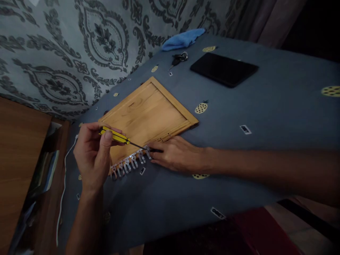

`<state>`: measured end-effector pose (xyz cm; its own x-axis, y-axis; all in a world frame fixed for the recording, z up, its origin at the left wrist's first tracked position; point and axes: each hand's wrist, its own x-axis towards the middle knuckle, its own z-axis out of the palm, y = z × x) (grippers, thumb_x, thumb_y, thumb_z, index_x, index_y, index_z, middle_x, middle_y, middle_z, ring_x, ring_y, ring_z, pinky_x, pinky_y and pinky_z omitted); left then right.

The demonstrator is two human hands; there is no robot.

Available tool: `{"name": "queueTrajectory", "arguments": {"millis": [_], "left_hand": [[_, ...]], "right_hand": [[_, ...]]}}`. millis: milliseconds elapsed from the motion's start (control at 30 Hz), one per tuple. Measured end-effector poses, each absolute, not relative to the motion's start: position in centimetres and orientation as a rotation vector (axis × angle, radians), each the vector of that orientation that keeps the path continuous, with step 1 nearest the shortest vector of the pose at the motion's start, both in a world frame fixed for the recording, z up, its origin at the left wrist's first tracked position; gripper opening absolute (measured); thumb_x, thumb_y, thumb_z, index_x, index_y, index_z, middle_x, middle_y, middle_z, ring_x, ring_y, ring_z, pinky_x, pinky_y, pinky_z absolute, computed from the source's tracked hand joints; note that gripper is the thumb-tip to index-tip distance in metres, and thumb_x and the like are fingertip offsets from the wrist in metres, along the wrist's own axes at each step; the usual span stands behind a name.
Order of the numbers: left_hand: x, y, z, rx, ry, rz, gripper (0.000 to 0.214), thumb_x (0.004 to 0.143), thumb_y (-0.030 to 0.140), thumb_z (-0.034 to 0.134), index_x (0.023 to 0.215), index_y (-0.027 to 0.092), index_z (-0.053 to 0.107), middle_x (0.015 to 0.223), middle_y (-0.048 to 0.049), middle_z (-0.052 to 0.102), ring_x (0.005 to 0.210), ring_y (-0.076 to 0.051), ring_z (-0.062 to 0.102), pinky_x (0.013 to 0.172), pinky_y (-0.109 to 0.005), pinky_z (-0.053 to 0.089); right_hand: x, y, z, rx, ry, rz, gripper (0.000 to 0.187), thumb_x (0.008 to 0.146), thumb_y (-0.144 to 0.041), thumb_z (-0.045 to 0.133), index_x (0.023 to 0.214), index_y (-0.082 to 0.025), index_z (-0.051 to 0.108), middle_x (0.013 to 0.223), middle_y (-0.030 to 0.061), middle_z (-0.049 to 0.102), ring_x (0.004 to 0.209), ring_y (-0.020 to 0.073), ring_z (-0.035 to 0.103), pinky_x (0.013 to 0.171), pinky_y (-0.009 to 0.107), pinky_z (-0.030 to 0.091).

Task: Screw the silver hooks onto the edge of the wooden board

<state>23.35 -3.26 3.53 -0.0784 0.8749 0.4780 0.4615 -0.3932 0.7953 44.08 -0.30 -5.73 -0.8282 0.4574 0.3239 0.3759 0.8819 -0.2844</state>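
A yellow-and-black screwdriver (117, 136) is held in my left hand (91, 152), thumb along its handle. Its shaft slants down to the right, the tip at a small metal hook (148, 153) on the near edge of a framed wooden board (148, 113). My right hand (176, 154) is closed at that same hook, steadying it with the fingertips. Something dark shows between those fingers; I cannot tell what. Further left along the edge runs a row of several similar metal hooks (127, 164). Small dark holes dot the edge to the right of my fingers.
On the blue pineapple-print tablecloth (278, 117) lie a black tablet-like slab (224, 69), a set of keys (178, 59) and a blue cloth (183, 39). A white cable (63, 187) runs down the left side, beside a shelf with books (46, 171). Patterned wallpaper backs the table.
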Motion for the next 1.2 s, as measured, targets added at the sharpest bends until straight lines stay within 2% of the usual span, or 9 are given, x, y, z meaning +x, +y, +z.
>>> {"name": "queueTrajectory", "arguments": {"millis": [367, 700, 833, 1033, 1200], "left_hand": [[23.4, -3.3, 3.4, 1.851, 1.452, 1.442, 0.018, 0.096, 0.038, 0.072, 0.101, 0.024, 0.064, 0.091, -0.0004, 0.077, 0.079, -0.016, 0.077, 0.065, -0.028, 0.068], [23.3, -3.3, 3.8, 1.862, 1.401, 1.5, 0.012, 0.097, 0.033, 0.072, 0.099, 0.023, 0.066, 0.087, -0.0011, 0.078, 0.073, -0.016, 0.076, 0.061, -0.027, 0.067], [23.2, -3.3, 3.6, 1.84, 1.38, 1.474, 0.012, 0.096, 0.033, 0.073, 0.101, 0.024, 0.066, 0.091, 0.0003, 0.078, 0.078, -0.016, 0.077, 0.063, -0.028, 0.069], [23.2, -3.1, 3.4, 1.861, 1.371, 1.461, 0.011, 0.095, 0.032, 0.074, 0.1, 0.025, 0.067, 0.089, 0.0007, 0.077, 0.078, -0.016, 0.078, 0.062, -0.025, 0.068], [23.1, -3.1, 3.4, 1.87, 1.331, 1.427, 0.009, 0.097, 0.03, 0.072, 0.104, 0.025, 0.068, 0.093, -0.001, 0.077, 0.08, -0.017, 0.078, 0.063, -0.028, 0.069]], "right_hand": [[44.0, -0.4, -4.4, -0.68, -2.813, 0.325, 0.028, 0.11, -0.028, 0.05, 0.121, -0.015, 0.072, 0.143, 0.0128, 0.064, 0.089, 0.021, 0.072, 0.056, 0.035, 0.041], [44.0, -0.4, -4.5, -0.665, -2.787, 0.309, 0.027, 0.11, -0.028, 0.05, 0.116, -0.015, 0.073, 0.137, 0.0119, 0.068, 0.079, 0.016, 0.068, 0.053, 0.033, 0.035], [44.0, -0.4, -5.1, -0.672, -2.769, 0.295, 0.026, 0.11, -0.031, 0.052, 0.116, -0.018, 0.074, 0.138, 0.0098, 0.068, 0.08, 0.0164, 0.07, 0.054, 0.032, 0.038], [44.0, -0.5, -5.2, -0.66, -2.748, 0.262, 0.028, 0.11, -0.031, 0.051, 0.117, -0.018, 0.074, 0.138, 0.0113, 0.067, 0.084, 0.018, 0.071, 0.055, 0.032, 0.042], [44.0, -0.5, -4.8, -0.675, -2.795, 0.278, 0.028, 0.11, -0.031, 0.051, 0.119, -0.018, 0.074, 0.139, 0.0106, 0.067, 0.083, 0.0177, 0.069, 0.055, 0.032, 0.041]]}}
